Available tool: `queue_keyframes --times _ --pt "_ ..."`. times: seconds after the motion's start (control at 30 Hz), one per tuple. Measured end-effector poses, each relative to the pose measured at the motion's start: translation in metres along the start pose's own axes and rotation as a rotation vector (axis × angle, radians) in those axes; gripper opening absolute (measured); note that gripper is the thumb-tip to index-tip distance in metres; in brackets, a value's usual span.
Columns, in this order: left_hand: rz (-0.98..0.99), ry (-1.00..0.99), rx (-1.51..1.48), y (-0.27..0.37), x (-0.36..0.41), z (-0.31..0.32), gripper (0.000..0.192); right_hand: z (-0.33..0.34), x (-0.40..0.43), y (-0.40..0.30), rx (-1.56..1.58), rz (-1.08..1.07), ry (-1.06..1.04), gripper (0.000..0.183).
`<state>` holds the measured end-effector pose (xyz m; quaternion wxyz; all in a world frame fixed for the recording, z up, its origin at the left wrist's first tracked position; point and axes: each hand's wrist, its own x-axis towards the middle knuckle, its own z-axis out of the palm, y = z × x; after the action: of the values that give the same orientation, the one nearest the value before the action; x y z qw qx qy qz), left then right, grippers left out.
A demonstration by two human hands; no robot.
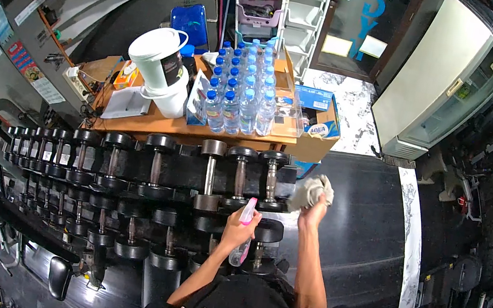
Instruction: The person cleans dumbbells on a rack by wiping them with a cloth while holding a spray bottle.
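My left hand (239, 229) grips a clear spray bottle (238, 255) with a pink-and-white trigger head. It is above the right end of a two-tier dumbbell rack. In my right hand (313, 213) is a crumpled, light grey-beige cloth (314, 191), raised just beyond the rack's right end. Nearest to my hands on the upper tier is a black-headed dumbbell (272, 178). Left of it stand another black dumbbell (241, 173) and one with bare metal heads (209, 175). Below my left hand, part of a lower-tier dumbbell (263, 232) shows.
Behind the rack, a wooden table (143, 125) bears several water bottles (228, 111), white buckets (172, 99) and a notebook (124, 105). A cardboard box (314, 146) stands at the table's right. Further right are a white display fridge (438, 79) and black floor (364, 214).
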<state>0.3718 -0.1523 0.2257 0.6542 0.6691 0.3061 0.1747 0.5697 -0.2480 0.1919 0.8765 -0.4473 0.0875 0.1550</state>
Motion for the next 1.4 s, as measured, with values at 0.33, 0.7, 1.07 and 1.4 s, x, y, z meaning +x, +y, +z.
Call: queue_keyframes --times 0.33,0.7,1.07,1.4 --pt "-0.033 0.03 0.04 -0.009 0.011 0.015 0.023 -0.045 0.007 0.013 -0.275 -0.09 0.103 0.033" --pt "-0.048 -0.016 -0.054 -0.014 -0.02 -0.01 0.021 0.002 0.025 0.072 -1.518 -0.702 -0.813 0.016" --pt "-0.037 -0.015 -0.154 -0.016 -0.023 -0.017 0.017 0.067 0.0 0.034 -1.504 -0.491 -0.567 0.025" --pt "-0.028 0.058 -0.219 -0.013 -0.034 -0.038 0.017 0.026 0.011 0.081 -1.845 -0.41 -0.922 0.025"
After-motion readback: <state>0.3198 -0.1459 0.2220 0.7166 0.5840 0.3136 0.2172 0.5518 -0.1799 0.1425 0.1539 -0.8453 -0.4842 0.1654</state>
